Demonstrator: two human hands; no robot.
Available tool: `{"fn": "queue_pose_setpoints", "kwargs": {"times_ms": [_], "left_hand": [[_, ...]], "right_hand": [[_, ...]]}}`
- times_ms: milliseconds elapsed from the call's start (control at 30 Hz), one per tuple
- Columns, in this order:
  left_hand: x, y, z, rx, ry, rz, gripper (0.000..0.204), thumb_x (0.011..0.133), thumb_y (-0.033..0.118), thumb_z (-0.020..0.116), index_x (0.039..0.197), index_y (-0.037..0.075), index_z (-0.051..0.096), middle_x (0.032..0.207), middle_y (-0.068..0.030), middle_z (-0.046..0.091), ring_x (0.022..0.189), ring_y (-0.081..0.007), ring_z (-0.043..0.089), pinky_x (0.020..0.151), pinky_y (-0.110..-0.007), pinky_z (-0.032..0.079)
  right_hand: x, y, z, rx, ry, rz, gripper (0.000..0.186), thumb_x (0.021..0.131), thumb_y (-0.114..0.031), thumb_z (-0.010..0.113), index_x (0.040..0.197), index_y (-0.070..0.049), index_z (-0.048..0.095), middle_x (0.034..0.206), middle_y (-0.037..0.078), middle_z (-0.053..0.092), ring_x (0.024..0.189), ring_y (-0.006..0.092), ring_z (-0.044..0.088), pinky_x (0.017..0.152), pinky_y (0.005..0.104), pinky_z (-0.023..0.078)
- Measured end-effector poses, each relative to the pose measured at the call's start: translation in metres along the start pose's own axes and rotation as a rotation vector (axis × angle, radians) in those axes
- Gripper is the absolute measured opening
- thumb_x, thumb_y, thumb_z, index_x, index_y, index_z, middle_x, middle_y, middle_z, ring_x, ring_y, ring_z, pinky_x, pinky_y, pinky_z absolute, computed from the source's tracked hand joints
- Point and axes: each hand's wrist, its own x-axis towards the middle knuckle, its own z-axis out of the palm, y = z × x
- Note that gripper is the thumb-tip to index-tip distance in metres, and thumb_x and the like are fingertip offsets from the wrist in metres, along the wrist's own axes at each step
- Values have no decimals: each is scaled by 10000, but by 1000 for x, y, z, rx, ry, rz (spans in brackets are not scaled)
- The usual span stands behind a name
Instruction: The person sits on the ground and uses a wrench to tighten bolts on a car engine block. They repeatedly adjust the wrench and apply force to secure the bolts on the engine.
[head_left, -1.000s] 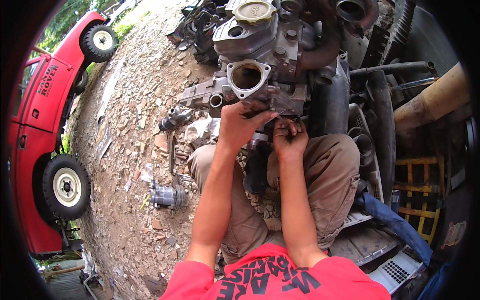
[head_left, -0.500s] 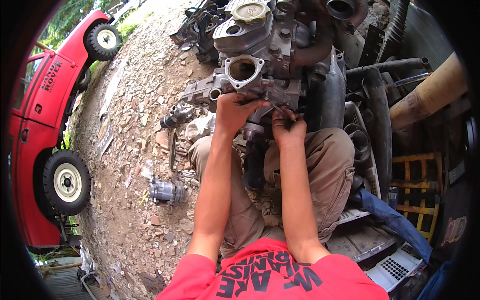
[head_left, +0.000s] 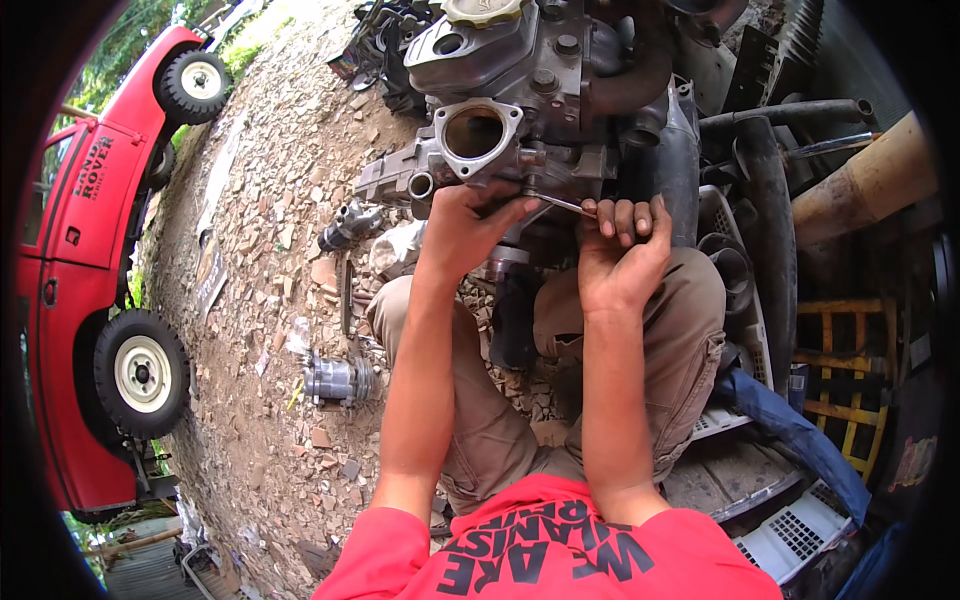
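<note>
In front of me stands a greasy metal engine [head_left: 545,110] with a round, three-eared flange opening [head_left: 473,133]. A slim metal wrench [head_left: 563,204] reaches from a fastener spot below that opening toward the right. Curled fingers of my right hand [head_left: 622,255] pull at the wrench's outer end. My left hand [head_left: 462,228] is closed against the engine, its thumb beside the wrench's inner end. What its other fingers hold is hidden. A yellowish filler cap [head_left: 482,10] sits on top of the engine.
A cylindrical metal part [head_left: 338,381] and a dark fitting [head_left: 350,225] lie on stony ground at left. Farther left stands a red vehicle [head_left: 95,220]. Black pipes [head_left: 765,220], a bamboo pole [head_left: 865,183], a white crate [head_left: 795,535] and a yellow grate [head_left: 845,385] crowd the right.
My right hand has swung right and turned, its fingers now curled over the wrench's outer end. The left hand stays at the engine. The whole view has shifted slightly.
</note>
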Motion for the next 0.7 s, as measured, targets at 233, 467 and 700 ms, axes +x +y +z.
{"fn": "queue_pose_setpoints", "kwargs": {"times_ms": [233,467,700], "left_hand": [[1,-13,7,13,85,129,142,817,149,788,854,14,759,532,46,556,484,-13,431,445,-217,313],[0,-10,6,-27,90,125,137,809,124,794,863,4,755,563,36,581,501,-15,451,455,-212,327],[-3,-8,4,-12,79,84,180,780,105,817,874,-30,743,651,-37,686,599,-30,565,543,-217,460]], "right_hand": [[0,1,-5,33,-112,6,381,1020,-260,451,672,-136,354,578,4,281,613,166,371,832,386,432],[-4,4,-5,19,-84,-8,411,1004,-225,456,618,-138,343,547,3,272,584,155,353,811,366,453],[-10,6,-4,0,-105,-31,432,995,-213,461,590,-146,327,530,2,260,562,150,335,770,353,448]]}}
